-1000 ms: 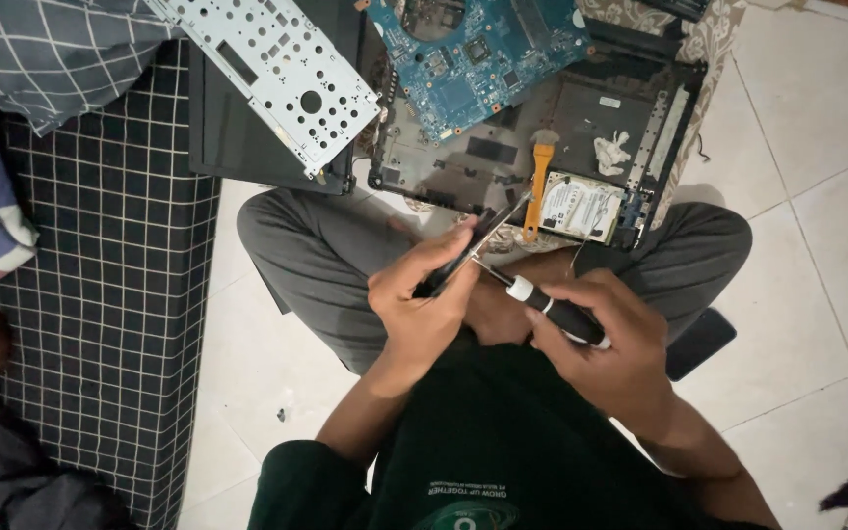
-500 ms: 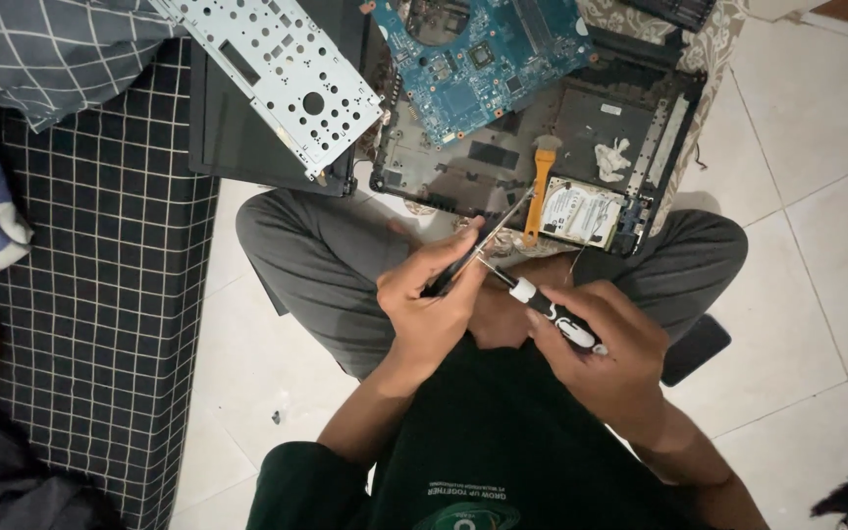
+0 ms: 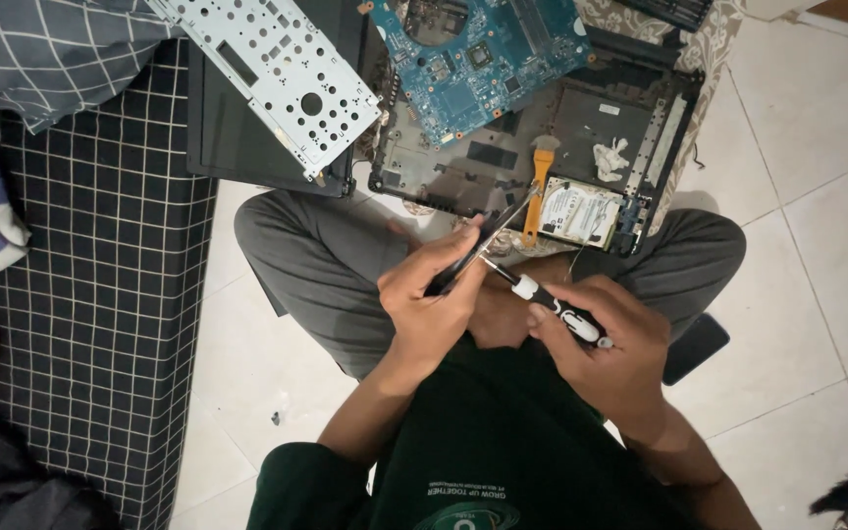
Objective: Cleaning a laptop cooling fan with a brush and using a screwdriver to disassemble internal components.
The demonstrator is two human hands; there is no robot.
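Laptop base (image 3: 581,118) opened, blue motherboard (image 3: 473,59) lifted out, hard drive (image 3: 578,211) still seated. Left hand (image 3: 434,294) grips thin dark part (image 3: 478,250); right hand (image 3: 606,344) grips screwdriver (image 3: 547,299), tip touching part.

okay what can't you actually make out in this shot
Head view only:
- Screwdriver tip: too small, lost against the thin dark part in the left hand.
- That part's kind: seen edge-on, half covered by fingers.
- Screwdriver's rear end: wrapped by the right hand.
- Blue circuit board and perforated metal plate: cut off by the top edge.
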